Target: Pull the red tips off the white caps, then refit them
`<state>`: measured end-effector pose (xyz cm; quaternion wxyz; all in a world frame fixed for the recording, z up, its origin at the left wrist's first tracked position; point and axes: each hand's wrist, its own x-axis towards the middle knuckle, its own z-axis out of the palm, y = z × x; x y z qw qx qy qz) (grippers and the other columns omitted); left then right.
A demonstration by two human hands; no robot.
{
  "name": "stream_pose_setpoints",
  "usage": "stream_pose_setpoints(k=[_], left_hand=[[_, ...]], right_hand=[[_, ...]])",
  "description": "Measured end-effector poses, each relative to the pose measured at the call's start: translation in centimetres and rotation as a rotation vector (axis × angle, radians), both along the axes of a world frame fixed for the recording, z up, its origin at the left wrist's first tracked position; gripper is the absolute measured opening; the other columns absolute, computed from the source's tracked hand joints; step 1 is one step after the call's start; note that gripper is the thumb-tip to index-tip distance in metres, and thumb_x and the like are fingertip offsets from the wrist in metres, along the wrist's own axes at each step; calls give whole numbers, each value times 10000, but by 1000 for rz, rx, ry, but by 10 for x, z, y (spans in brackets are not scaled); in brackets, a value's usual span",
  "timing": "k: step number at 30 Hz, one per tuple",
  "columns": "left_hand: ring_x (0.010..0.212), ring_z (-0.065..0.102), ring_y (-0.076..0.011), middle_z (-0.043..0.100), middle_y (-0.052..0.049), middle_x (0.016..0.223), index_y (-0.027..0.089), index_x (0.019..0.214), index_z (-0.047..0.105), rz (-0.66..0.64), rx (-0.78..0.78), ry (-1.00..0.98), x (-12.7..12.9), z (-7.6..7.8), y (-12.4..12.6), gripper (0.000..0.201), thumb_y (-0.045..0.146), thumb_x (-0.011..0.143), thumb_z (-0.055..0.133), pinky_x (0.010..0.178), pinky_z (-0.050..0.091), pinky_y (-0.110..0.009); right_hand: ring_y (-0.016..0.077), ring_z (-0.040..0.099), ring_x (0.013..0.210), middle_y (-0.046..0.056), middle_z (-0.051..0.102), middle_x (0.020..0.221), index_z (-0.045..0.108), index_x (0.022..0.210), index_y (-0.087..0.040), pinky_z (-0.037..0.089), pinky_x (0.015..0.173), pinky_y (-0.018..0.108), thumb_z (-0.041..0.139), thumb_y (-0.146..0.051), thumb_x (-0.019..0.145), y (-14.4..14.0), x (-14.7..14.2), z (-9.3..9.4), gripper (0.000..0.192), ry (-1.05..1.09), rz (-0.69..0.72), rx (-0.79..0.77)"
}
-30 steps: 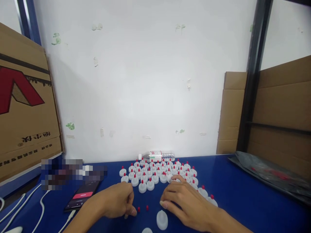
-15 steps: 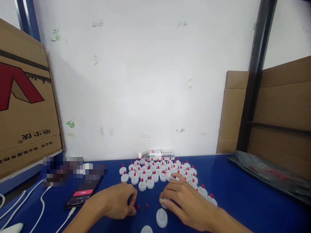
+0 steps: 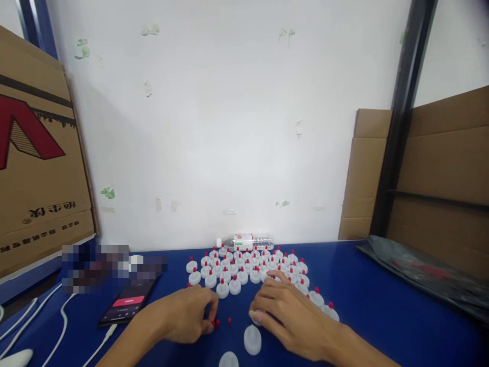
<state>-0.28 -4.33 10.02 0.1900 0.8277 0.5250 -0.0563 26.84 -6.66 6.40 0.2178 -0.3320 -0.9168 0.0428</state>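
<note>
Where the blue table meets the white wall, a clear water bottle lies on its side, its long way running left to right and its white cap pointing left. Brown cardboard boxes lean at the left and more cardboard stands at the right beside a dark post. A black bag lies flat on the right side of the table, and a phone with a white cable lies on the left. Many white caps with red tips stand close together in rows, red tips up. The left hand is curled, with its fingertips pinched on a tiny red tip; two more loose red tips sit just beside it. The right hand rests flat with fingers bent over a white cap, touching it. Two plain white caps sit near the front edge, without red tips.
</note>
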Motion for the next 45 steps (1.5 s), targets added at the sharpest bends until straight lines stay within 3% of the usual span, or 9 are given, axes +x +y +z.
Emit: stream_pose_setpoints(k=[4,7,13,20,26,29,34,39,45], left_hand=[[774,660,-221,714,-22,841,247,890,679,17,81,-31,-8,19,2,140,320,841,569,604,388,-268],[786,680,-278,731,-80,852,229,872,655,121,322,45,-16,28,9,244,323,921,436,648,415,-323],[901,714,-410,745,-221,949,162,889,705,267,417,273,-23,15,17,446,489,951,408,783,483,-477],[929,712,-371,746,-199,971,167,877,703,157,399,215,-14,5,19,408,290,992,332,774,475,-432],[873,653,-241,700,-74,985,217,960,592,-89,617,-131,19,8,4,375,378,1073,273,751,407,-336],[889,630,-210,678,-54,1023,223,1038,583,-234,571,-306,36,-6,-9,290,359,1074,330,752,392,-314],[838,580,-187,651,-38,968,228,965,578,-285,463,-385,48,-17,-19,346,354,1079,276,738,366,-307],[740,467,-176,510,12,730,225,700,416,-93,258,-658,53,-9,-20,539,618,1015,223,738,385,-302],[575,212,-107,244,75,641,233,672,330,23,-111,-1024,59,-18,-16,566,731,914,444,524,218,-273]], right_hand=[[148,642,960,-42,747,1010,701,1048,-265,261,1089,359,455,-292,1084,1,1,1,250,1,6,17],[153,659,927,-29,753,1004,704,1057,-260,339,1021,342,444,-288,1086,0,1,1,263,-25,31,21],[152,671,938,-22,751,1042,693,1084,-264,361,1030,348,408,-251,1086,-3,0,3,285,-26,83,49],[181,640,1081,30,692,1184,668,1101,-239,351,1101,417,420,-219,1076,-4,-1,7,250,73,22,142],[250,554,1278,95,599,1402,447,1463,-263,396,1123,471,558,-285,1017,-7,-1,0,460,187,-81,209],[283,527,1326,123,571,1450,351,1527,-241,404,1124,491,649,-352,970,-7,-2,-4,641,169,-104,214],[209,691,1003,40,739,1107,604,1192,-237,372,1123,448,632,-288,982,-8,-8,-5,218,206,-34,206],[213,685,929,39,736,1024,595,1195,-229,335,1118,468,594,-262,989,-14,-11,3,209,210,-19,257],[231,669,936,48,740,1052,511,1383,-243,344,1077,489,571,-229,1003,-14,-10,6,385,142,-45,390]])
